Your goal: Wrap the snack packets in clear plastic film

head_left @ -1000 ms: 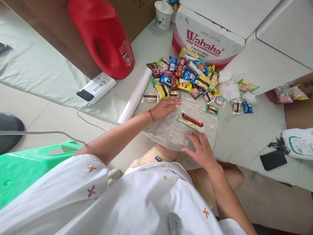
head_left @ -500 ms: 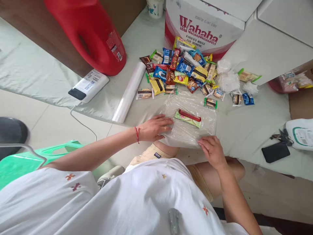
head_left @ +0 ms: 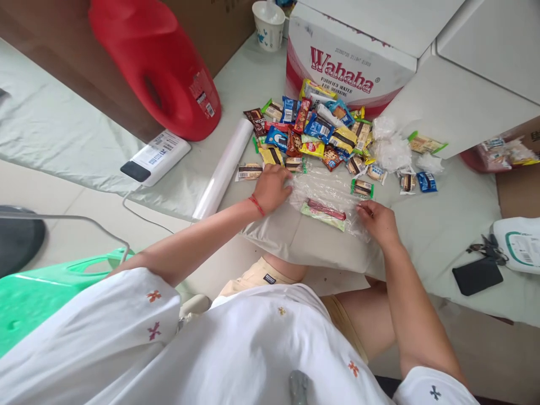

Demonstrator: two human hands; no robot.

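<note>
A sheet of clear plastic wrap (head_left: 323,183) is folded over two snack bars, a red bar (head_left: 325,210) and a pale green bar (head_left: 323,218), which lie side by side near the table's front edge. My left hand (head_left: 272,188) pinches the wrap's far left side, close to the snack pile. On the right, my right hand (head_left: 378,221) holds the wrap's other side between thumb and fingers. Left of my hands lies a white roll of plastic film (head_left: 223,169).
Behind the wrap, a heap of packaged snacks (head_left: 312,132) leans toward a Wahaha water carton (head_left: 346,67). Crumpled clear plastic (head_left: 392,146) sits to its right. A red jug (head_left: 169,73) and a white device (head_left: 156,157) stand left; a black pouch (head_left: 477,275) lies right.
Both hands have moved away from my body, lifting the near edge of the plastic wrap over the two bars. My left hand has gone from lying flat to pinching the wrap.
</note>
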